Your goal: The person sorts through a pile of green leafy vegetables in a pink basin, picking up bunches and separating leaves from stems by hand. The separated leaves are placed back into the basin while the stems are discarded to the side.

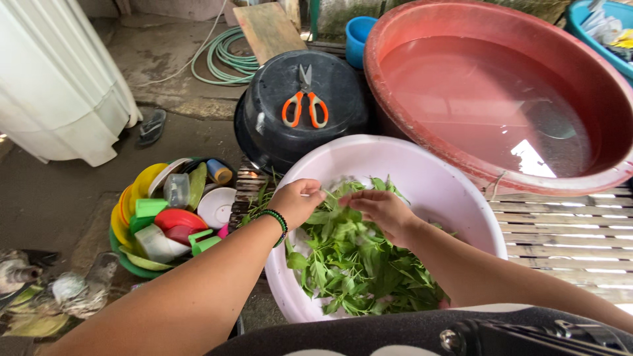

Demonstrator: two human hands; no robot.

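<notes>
Both my hands over the white bowl of green leaves, my left hand pinching a leafy stem, my right hand holding leaves, orange scissors on the black pot behind

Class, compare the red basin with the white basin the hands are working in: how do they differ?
The red basin is larger than the white basin. The red basin holds only water, while the white basin holds green leaves. The left hand and right hand are over the white basin; the red basin is untouched. Both are round, open plastic tubs.
</notes>
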